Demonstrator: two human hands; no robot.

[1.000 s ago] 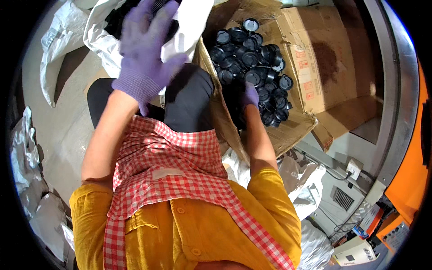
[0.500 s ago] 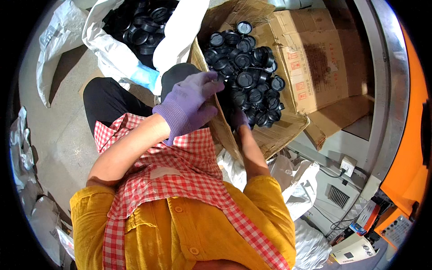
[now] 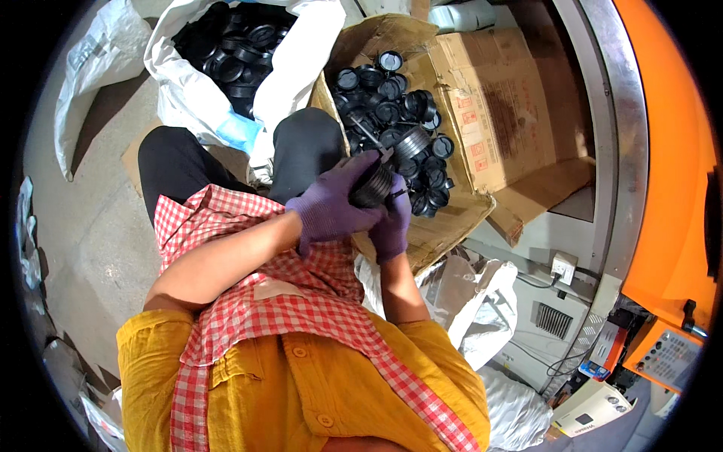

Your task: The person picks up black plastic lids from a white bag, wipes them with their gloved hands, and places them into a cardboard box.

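Observation:
Both my hands wear purple knitted gloves and meet over the near left side of a cardboard box. Between them is a black ribbed round plastic cap. My left hand wraps it from the left, and my right hand grips it from the right and below. A thin grey rod sticks out past my left fingertips. Just beyond the fingers is another ribbed cap, its sides shining grey; whether it joins the held one I cannot tell. Many black caps fill the box.
A white woven sack of similar black parts stands beyond my knees. To the right are a metal machine edge and an orange panel. A socket with a plugged cable and white sacks lie near my right arm.
My right hand has come up out of the box with a black cap. My left hand has moved slightly right and down and closed on it too.

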